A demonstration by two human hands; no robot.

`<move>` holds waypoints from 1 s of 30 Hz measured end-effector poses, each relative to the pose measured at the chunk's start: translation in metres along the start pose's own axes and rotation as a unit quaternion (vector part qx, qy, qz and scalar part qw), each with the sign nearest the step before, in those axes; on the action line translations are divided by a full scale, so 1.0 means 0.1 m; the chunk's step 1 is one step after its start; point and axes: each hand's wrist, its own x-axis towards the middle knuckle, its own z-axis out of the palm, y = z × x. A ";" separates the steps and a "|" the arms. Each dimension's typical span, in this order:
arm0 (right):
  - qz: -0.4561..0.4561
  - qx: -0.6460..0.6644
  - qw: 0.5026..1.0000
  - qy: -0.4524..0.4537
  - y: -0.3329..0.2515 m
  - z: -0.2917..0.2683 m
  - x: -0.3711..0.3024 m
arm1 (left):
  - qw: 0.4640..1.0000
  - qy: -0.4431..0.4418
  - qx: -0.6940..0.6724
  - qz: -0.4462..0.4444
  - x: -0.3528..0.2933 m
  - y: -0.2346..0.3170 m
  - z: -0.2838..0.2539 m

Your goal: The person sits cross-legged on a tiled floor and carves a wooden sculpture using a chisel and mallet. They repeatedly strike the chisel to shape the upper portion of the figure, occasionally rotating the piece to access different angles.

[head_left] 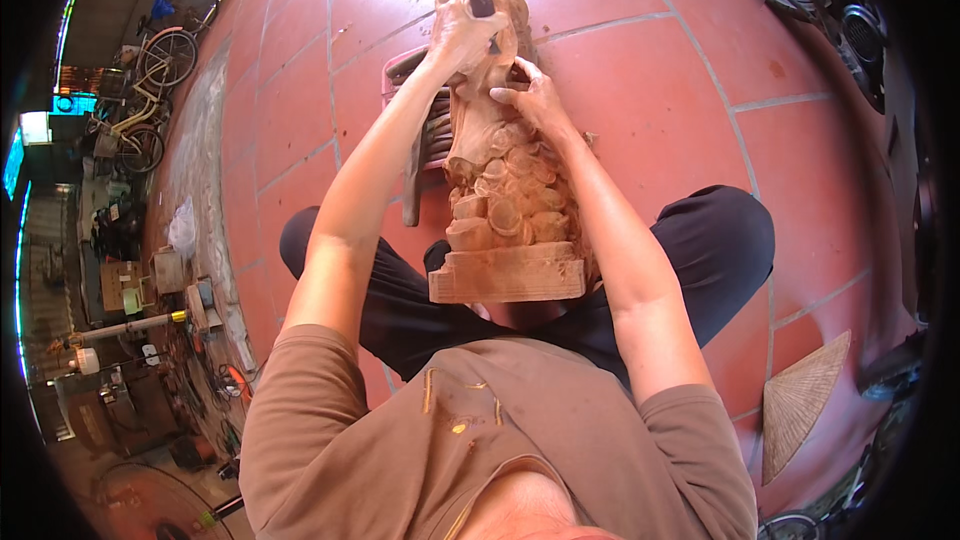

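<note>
A tall reddish-brown wood carving (505, 190) lies lengthwise between my legs, its flat stepped base (510, 275) toward me. Rounded, coin-like shapes cover the part above the base, and a figure runs to the far end. My left hand (463, 40) is closed around a dark-handled carving tool (481, 0), its handle end standing out above the fist; its working end is mostly hidden. Just nearer, my right hand (538, 102) grips the carving's right side, thumb and forefinger on the wood and the other fingers partly hidden.
Left of the carving, a pink tray (388, 90) holds several long dark-handled tools (436, 135). Red floor tiles (640, 80) surround me. Bicycles (150, 90) and clutter line the left side; a conical straw hat (805, 408) lies at right, near a dark motorbike (850, 20).
</note>
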 end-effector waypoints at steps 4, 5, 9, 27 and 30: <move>-0.011 0.036 0.998 -0.044 -0.06 0.12 0.04 | 0.995 0.074 0.037 0.054 0.18 -0.50 0.19; -0.005 0.048 0.998 -0.043 0.01 0.03 0.03 | 0.996 0.052 0.009 0.070 -0.02 -0.25 0.22; 0.024 -0.005 1.000 -0.007 -0.04 -0.03 -0.06 | 0.995 -0.018 0.054 0.085 -0.22 -0.01 0.09; -0.001 -0.007 1.000 0.002 -0.16 -0.05 -0.11 | 0.999 -0.020 -0.031 -0.026 -0.13 0.05 -0.05; -0.013 0.051 0.998 -0.031 -0.23 0.01 -0.12 | 0.998 0.034 -0.031 0.049 0.03 -0.19 0.06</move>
